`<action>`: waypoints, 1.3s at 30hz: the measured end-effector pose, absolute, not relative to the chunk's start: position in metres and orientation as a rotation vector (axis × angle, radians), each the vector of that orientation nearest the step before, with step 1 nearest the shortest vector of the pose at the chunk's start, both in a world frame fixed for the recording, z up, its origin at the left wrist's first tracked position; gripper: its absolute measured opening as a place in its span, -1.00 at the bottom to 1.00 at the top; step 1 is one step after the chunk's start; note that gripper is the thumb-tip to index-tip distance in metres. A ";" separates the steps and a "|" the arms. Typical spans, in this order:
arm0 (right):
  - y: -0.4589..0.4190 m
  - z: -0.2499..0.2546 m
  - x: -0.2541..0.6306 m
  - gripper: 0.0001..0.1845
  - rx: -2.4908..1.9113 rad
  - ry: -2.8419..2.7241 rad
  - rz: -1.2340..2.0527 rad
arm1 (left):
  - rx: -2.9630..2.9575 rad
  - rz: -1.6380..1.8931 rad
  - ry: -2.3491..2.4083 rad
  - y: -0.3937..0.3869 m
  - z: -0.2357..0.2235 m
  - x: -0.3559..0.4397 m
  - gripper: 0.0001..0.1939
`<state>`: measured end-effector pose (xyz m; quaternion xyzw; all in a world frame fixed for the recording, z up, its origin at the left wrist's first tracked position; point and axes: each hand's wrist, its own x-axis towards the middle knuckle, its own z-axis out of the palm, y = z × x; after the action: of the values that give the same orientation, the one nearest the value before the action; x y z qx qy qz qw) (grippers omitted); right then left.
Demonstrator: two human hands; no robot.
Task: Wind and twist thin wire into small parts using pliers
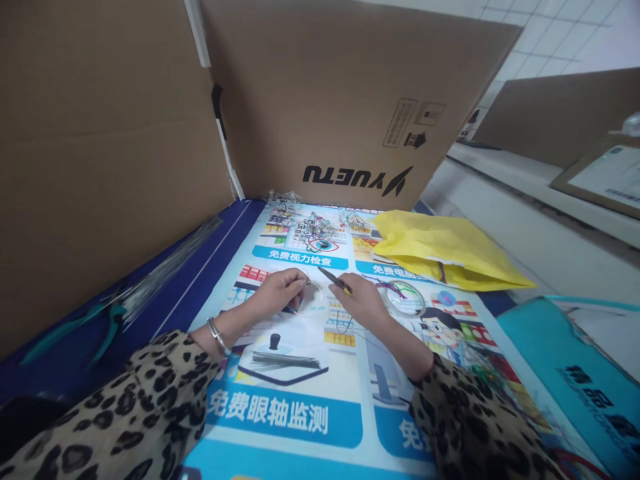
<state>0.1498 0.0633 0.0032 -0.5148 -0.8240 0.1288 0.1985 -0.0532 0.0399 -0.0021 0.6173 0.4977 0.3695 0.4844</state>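
Note:
My left hand (pixel 283 291) is closed in a pinch on a thin pale wire (pixel 321 300), which curves out from the fingertips. Opposite it, my right hand (pixel 361 300) wraps round a slim dark pointed tool (pixel 329 276) with a yellow part near the fingers; its exact kind is not clear. The tool's tip points up and away to the left, apart from the left hand. Just right of the right hand lies a clear round coil (pixel 404 297) with coloured wires (pixel 393 287) beside it. Below the left hand lies a bundle of short grey wires (pixel 285 361).
Tangled wire pieces (pixel 317 230) lie farther back on the printed sheet (pixel 280 460). Teal-handled pliers (pixel 107 333) and long straight wires (pixel 170 267) are at left. A yellow bag (pixel 440 240) and a teal packet (pixel 565 360) lie right. Cardboard (pixel 320 100) stands behind.

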 end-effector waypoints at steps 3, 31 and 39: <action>0.058 0.004 0.142 -0.74 -1.298 -2.115 0.719 | 1.495 0.918 1.203 0.037 -0.001 -0.050 -0.84; 0.044 0.005 0.127 -0.82 -1.361 -1.914 0.843 | 1.439 0.860 1.130 0.031 0.000 -0.042 -0.80; 0.044 0.002 0.128 -0.85 -1.388 -1.944 0.808 | 1.587 0.886 1.196 0.031 -0.003 -0.042 -0.86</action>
<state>0.1282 0.0440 0.0022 -0.5241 -0.7342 0.3053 0.3051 -0.0419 0.0311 -0.0032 0.6461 0.4868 0.3606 0.4643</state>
